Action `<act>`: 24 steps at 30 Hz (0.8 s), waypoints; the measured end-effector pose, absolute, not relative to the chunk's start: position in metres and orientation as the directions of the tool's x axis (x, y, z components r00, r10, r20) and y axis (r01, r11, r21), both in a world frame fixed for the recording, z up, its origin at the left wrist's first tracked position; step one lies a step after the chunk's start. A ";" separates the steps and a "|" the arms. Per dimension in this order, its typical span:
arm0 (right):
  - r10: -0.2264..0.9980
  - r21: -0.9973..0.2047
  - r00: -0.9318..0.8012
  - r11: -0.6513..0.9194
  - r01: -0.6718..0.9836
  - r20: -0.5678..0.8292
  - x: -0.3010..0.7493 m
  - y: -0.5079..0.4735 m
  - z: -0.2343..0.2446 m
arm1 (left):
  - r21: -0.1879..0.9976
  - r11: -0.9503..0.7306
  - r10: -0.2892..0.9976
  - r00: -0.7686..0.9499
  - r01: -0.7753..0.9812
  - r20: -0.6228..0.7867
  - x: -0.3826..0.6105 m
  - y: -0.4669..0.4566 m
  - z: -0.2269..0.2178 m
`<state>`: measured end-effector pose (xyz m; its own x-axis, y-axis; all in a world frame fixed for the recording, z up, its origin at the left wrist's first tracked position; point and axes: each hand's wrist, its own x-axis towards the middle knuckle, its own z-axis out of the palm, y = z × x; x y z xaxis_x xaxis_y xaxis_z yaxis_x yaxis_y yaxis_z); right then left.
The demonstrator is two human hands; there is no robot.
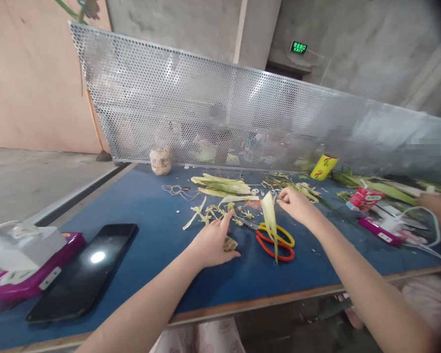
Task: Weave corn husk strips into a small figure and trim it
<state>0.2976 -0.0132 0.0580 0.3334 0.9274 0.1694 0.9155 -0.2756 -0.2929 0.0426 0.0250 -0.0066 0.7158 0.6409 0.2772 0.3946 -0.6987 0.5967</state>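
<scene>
My left hand (213,241) rests low over the blue table, its thumb and index finger spread apart. A small brownish lump (230,244) shows in the gap between them; whether the palm touches it is hidden. My right hand (295,205) is closed in a pinch at the upper end of a pale green husk strip (269,215). That strip hangs down across scissors (275,243) with one red and one yellow handle. The scissors lie on the table, blades towards my left hand. Small husk scraps (215,212) and longer husk leaves (220,185) lie beyond my hands.
A phone (84,269) and a purple power strip (64,260) with a white plug lie left. At the back stand a pale jar-like object (160,161), a perforated metal screen (191,98) and a yellow tube (324,166). Right: a red drink carton (365,198), another person's arm (435,211).
</scene>
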 end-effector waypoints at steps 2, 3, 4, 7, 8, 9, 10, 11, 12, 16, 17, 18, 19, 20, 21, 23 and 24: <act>0.926 -0.251 0.334 -0.286 0.925 0.176 0.288 -0.009 0.056 | 0.555 -0.727 0.623 0.727 0.403 0.288 0.043 0.025 -0.007; 0.936 -0.223 0.318 -0.281 0.933 0.150 0.281 -0.008 0.054 | 0.541 -0.737 0.615 0.733 0.405 0.289 0.043 0.025 -0.008; 0.956 -0.144 0.288 -0.278 0.950 0.058 0.274 -0.009 0.051 | 0.532 -0.743 0.610 0.738 0.406 0.289 0.043 0.025 -0.008; 0.953 -0.072 0.289 -0.296 0.953 -0.092 0.262 -0.012 0.037 | 0.567 -0.725 0.620 0.729 0.391 0.290 0.043 0.027 -0.011; 0.944 -0.052 0.309 -0.316 0.947 -0.116 0.262 -0.014 0.033 | 0.600 -0.706 0.632 0.718 0.377 0.293 0.043 0.028 -0.011; 0.932 -0.027 0.336 -0.342 0.939 -0.133 0.265 -0.016 0.029 | 0.646 -0.677 0.648 0.701 0.352 0.297 0.043 0.030 -0.012; 0.923 -0.005 0.358 -0.362 0.932 -0.140 0.268 -0.017 0.026 | 0.705 -0.634 0.670 0.680 0.317 0.297 0.044 0.031 -0.012; 0.916 0.015 0.377 -0.379 0.925 -0.138 0.273 -0.018 0.025 | 0.772 -0.576 0.699 0.652 0.269 0.294 0.045 0.032 -0.012; 0.908 0.034 0.399 -0.398 0.917 -0.128 0.277 -0.019 0.026 | 0.850 -0.487 0.738 0.616 0.200 0.277 0.046 0.034 -0.012; 0.895 0.081 0.446 -0.447 0.891 0.027 0.272 -0.017 0.041 | 0.992 0.002 0.864 0.499 -0.124 0.061 0.050 0.037 -0.004; 0.919 0.054 0.389 -0.392 0.918 0.059 0.265 -0.015 0.045 | 0.972 0.110 0.869 0.494 -0.206 0.006 0.050 0.038 -0.001; 0.966 -0.053 0.248 -0.244 0.968 0.075 0.257 -0.013 0.048 | 0.939 0.196 0.868 0.495 -0.282 -0.033 0.050 0.038 0.002; 0.994 -0.209 0.075 -0.057 0.976 0.081 0.247 -0.010 0.050 | 0.901 0.259 0.866 0.496 -0.347 -0.059 0.049 0.037 0.005; 0.994 -0.350 -0.071 0.097 0.932 0.086 0.237 -0.006 0.051 | 0.866 0.299 0.866 0.495 -0.401 -0.070 0.048 0.037 0.008; 0.983 -0.442 -0.145 0.179 0.879 0.108 0.228 -0.002 0.051 | 0.835 0.322 0.868 0.492 -0.446 -0.072 0.047 0.038 0.010; 0.964 -0.532 -0.194 0.263 0.805 0.184 0.213 0.006 0.051 | 0.784 0.341 0.876 0.478 -0.519 -0.065 0.044 0.039 0.012; 0.957 -0.557 -0.197 0.284 0.781 0.212 0.207 0.011 0.050 | 0.763 0.341 0.883 0.466 -0.549 -0.060 0.042 0.040 0.013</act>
